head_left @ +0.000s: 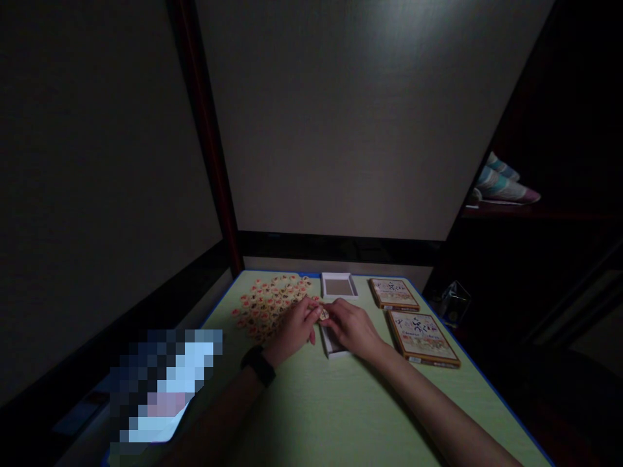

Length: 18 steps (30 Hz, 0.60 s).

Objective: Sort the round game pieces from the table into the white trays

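Observation:
On the pale green table (316, 402), my left hand (294, 327) and my right hand (353, 327) meet, fingers curled, around a small wooden game piece (324, 314). Both hands pinch it between fingertips. Many similar small wooden tiles (267, 301) with red and dark marks lie spread out left of my hands. A shallow white box (333, 347) sits under my right hand, partly hidden by it. A dark watch is on my left wrist.
An open white box tray (339, 285) lies at the far edge. Two flat printed game boxes (393, 294) (422, 337) lie at the right. A clear cube (455, 301) stands off the table's right corner. The room is dim; walls close behind.

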Each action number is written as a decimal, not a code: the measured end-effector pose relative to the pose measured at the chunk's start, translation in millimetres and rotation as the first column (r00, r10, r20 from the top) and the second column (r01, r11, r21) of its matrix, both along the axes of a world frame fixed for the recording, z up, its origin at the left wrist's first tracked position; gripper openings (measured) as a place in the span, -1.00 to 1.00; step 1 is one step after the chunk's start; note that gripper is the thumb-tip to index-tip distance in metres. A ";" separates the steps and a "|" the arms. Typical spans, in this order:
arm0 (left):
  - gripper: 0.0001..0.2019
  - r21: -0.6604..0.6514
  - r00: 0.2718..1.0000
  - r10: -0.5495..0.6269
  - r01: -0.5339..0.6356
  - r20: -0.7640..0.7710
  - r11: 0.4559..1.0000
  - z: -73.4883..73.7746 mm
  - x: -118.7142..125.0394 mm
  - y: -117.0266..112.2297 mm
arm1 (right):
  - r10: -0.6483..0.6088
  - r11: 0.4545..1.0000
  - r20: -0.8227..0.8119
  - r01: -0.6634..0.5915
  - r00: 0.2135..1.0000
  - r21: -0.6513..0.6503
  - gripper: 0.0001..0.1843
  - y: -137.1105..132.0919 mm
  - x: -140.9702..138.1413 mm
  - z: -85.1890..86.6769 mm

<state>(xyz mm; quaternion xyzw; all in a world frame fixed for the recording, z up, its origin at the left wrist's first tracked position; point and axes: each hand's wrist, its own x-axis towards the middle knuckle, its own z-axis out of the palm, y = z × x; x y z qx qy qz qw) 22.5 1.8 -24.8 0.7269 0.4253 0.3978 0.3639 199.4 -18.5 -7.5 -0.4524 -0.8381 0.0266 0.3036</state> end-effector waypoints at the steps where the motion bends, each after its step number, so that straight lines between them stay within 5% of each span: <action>1: -0.75 0.085 0.994 0.064 -0.057 -0.085 0.995 3.0 0.1 -3.6 | -0.038 0.999 0.016 0.038 0.999 -0.006 -0.81 2.1 2.9 1.1; 4: -0.78 0.289 0.880 0.270 -0.161 -0.391 0.944 12.0 2.1 -16.4 | -0.173 0.983 0.062 0.176 0.983 -0.044 -0.84 8.6 11.7 4.3; 9: -0.77 0.299 0.647 0.243 -0.024 -0.722 0.954 14.2 8.1 -31.0 | -0.203 0.964 0.159 0.226 0.966 -0.141 -0.84 12.6 12.9 3.1; 18: -0.82 0.344 0.712 0.149 0.137 -0.686 0.929 9.2 9.6 -33.3 | -0.102 0.963 0.221 0.152 0.970 -0.222 -0.83 11.5 1.2 -7.0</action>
